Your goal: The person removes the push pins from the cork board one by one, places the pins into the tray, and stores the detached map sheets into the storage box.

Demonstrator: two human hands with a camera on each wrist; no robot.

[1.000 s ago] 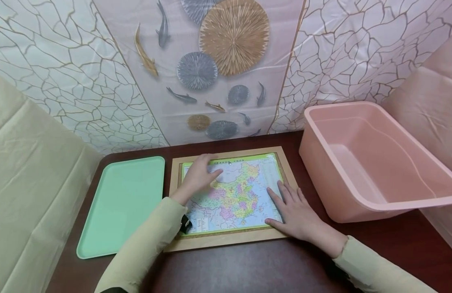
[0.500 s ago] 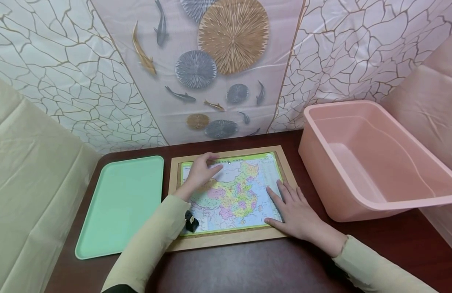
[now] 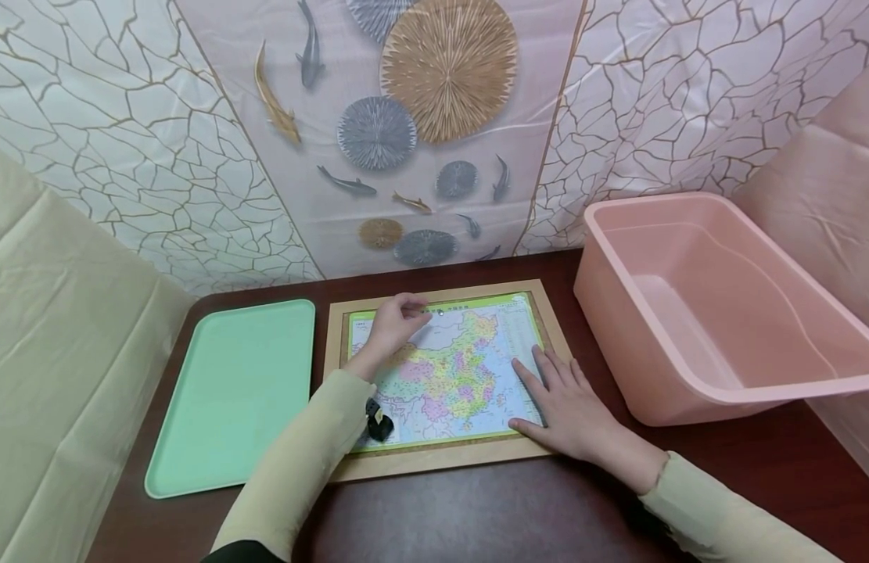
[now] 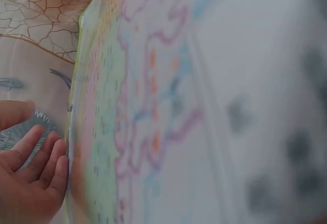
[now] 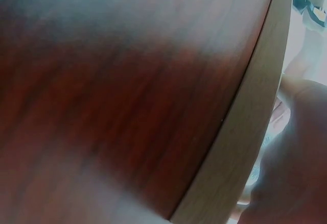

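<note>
A colourful map (image 3: 455, 367) with a green border lies inside a light wooden frame (image 3: 448, 464) on the dark table. Over the map's upper left part is my left hand (image 3: 392, 328), its fingers loosely bent and its thumb apart from them. In the left wrist view nothing shows between that thumb and the fingers (image 4: 43, 160). My right hand (image 3: 571, 414) rests with spread fingers on the map's right edge and the frame's right side. The right wrist view shows this hand (image 5: 294, 157) beside the frame's wooden border (image 5: 240, 122), its fingers mostly hidden.
A mint-green tray (image 3: 230, 399) lies on the dark table (image 3: 490, 516) to the left of the frame. To the right stands a large pink bin (image 3: 631, 328). A patterned cloth (image 3: 378, 188) hangs behind the table.
My left forearm has shifted to the right, and the left hand has moved slightly right with its fingers and thumb closer together. The right hand stays in place.
</note>
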